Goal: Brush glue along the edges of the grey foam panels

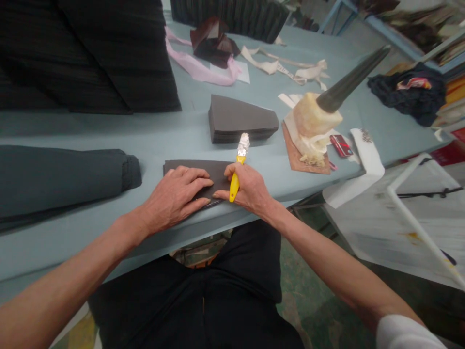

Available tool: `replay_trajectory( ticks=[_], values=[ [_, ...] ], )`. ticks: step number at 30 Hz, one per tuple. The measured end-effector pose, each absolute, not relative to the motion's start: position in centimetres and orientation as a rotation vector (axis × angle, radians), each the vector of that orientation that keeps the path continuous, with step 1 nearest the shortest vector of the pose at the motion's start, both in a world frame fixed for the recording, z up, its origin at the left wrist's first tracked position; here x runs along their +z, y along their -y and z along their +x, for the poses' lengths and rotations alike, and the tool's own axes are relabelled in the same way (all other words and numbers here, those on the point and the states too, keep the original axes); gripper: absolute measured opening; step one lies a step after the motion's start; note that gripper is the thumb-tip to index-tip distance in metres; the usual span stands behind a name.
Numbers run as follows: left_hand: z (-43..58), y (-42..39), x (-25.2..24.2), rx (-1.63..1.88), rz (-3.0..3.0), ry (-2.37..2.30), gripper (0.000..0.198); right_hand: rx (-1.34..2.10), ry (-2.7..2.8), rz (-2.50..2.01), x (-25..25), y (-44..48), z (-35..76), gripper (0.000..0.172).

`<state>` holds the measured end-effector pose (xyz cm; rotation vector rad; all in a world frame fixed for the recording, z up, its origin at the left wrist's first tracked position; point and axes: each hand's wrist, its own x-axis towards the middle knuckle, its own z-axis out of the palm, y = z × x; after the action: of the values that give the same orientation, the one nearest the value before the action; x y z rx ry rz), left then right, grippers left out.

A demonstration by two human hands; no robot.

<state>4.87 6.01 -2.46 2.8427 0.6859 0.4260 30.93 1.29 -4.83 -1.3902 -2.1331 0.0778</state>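
A flat dark grey piece (220,170) lies at the table's front edge, seemingly stacked with others beneath it. My left hand (178,195) rests on it with the fingers stretched out and slightly curved, pressing near its front edge. In my right hand (250,188) is a paintbrush (234,186) with a yellow handle, its whitish, caked head pointing away from me. The thumb of that hand reaches to the front edge of the grey piece, close to my left fingertips. Just behind sits a tapered stack of grey pieces (245,118).
A whitish block with a dark cone (316,114) stands on a brown board (308,160) at right, beside a small red box (341,146). Dark folded cloth (61,182) lies left; tall black stacks (87,53) stand behind. Pink and white strips (203,70) lie farther back.
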Motion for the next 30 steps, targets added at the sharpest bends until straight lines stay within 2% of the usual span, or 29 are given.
replay_trajectory(
  ticks=[11, 20, 30],
  values=[
    [5.0, -6.1, -2.0, 0.335, 2.885, -0.714, 0.052, -0.156, 2.015, -1.504, -5.8, 0.6, 32.9, 0.036],
    [4.8, -6.1, -1.7, 0.268, 2.878, -0.741, 0.052, 0.068, 1.757, -1.441, -7.0, 2.0, 32.7, 0.012],
    [6.1, -4.2, 0.0, 0.124, 3.033, -0.819, 0.042, 0.123, 1.769, -1.405, -7.0, 2.1, 33.3, 0.036]
  ],
)
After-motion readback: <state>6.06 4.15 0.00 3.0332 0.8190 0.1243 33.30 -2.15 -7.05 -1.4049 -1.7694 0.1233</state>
